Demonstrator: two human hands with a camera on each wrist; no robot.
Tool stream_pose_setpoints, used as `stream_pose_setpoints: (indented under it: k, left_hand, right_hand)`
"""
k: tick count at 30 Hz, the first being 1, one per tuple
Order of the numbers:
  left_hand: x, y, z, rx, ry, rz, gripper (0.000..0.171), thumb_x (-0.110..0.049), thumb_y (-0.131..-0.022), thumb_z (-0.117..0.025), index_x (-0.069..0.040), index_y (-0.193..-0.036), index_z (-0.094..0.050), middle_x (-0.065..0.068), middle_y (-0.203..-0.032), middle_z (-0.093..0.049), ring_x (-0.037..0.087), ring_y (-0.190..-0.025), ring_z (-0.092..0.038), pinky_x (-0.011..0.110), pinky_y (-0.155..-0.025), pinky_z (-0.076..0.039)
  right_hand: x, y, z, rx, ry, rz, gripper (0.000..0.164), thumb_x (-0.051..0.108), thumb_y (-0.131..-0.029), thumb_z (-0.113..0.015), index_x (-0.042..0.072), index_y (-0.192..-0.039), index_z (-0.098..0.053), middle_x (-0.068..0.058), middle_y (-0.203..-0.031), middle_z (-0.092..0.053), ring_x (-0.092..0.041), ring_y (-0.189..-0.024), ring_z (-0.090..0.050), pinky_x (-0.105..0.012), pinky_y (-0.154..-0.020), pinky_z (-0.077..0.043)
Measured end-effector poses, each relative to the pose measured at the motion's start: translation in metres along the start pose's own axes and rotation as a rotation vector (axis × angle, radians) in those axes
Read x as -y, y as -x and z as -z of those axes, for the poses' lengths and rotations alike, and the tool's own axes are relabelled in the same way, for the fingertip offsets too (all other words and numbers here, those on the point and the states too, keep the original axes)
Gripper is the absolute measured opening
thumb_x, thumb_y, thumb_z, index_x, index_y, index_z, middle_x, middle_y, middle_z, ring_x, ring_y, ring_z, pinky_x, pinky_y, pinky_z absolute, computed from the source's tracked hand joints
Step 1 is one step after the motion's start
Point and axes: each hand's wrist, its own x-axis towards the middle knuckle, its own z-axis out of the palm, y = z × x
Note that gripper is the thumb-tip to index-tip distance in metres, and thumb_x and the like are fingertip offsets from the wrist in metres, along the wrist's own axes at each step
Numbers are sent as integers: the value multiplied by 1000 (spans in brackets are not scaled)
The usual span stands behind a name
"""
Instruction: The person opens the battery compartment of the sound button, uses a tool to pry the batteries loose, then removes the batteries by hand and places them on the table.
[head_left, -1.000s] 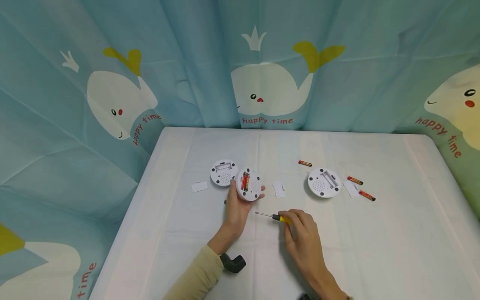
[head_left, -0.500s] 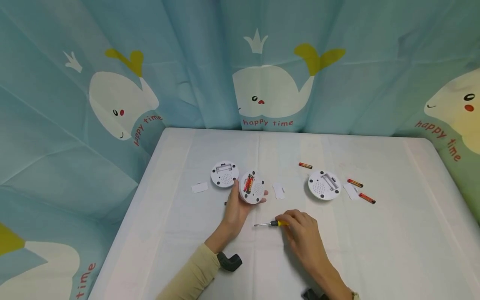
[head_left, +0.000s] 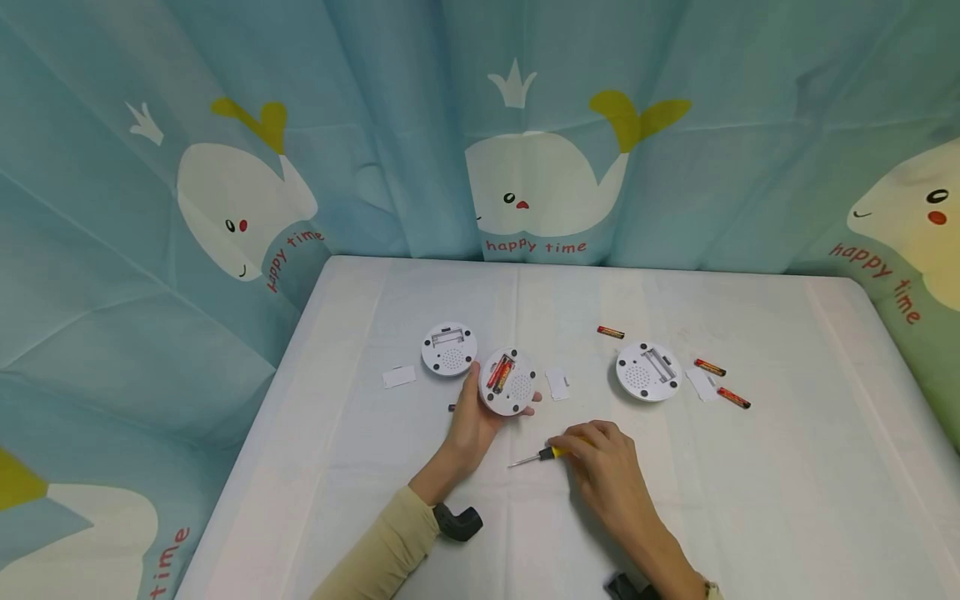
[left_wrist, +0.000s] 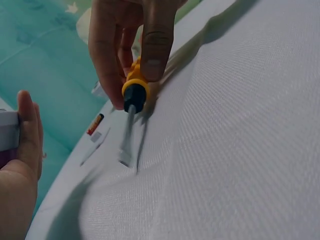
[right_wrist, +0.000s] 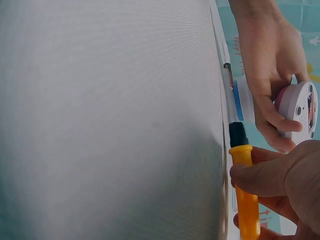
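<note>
My left hand (head_left: 468,425) holds up a white round device (head_left: 519,393), its speckled underside facing up. Two red batteries (head_left: 500,374) lie side by side in its uncovered compartment. Lower right of it, my right hand (head_left: 609,471) pinches a screwdriver (head_left: 546,454) by its yellow handle. The screwdriver's metal shaft (left_wrist: 128,132) points left and down, close over the white cloth and apart from the device. In the right wrist view, the thumb and fingers wrap the yellow handle (right_wrist: 245,195), and the left fingers curl under the device's edge.
A second white round device (head_left: 448,350) lies behind my left hand, its compartment bare. Another device (head_left: 648,372) lies to the right, near several loose batteries (head_left: 733,397). White battery covers lie at left (head_left: 399,377), middle (head_left: 557,383) and right (head_left: 702,384). A printed curtain (head_left: 420,167) surrounds the table.
The screwdriver tip has swung down toward the cloth as my right hand shifted slightly left. The held device has moved a little right and nearer to me, turning slightly.
</note>
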Motion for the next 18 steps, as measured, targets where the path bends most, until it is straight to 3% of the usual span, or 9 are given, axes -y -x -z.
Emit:
stream_pose_setpoints:
  k: [18]
  left_hand:
    - [1,-2,0,33,-3,42,62,-48,-113,-9,-19,-163,-32,24,-160,-45,21,-113,-70,30,-87,-59]
  right_hand:
    - [1,-2,-1,38,-5,-33,31,-3,-75,-89,18,-96,-81,0,-101,-73,-30,-107,-62,-53,-91,-48]
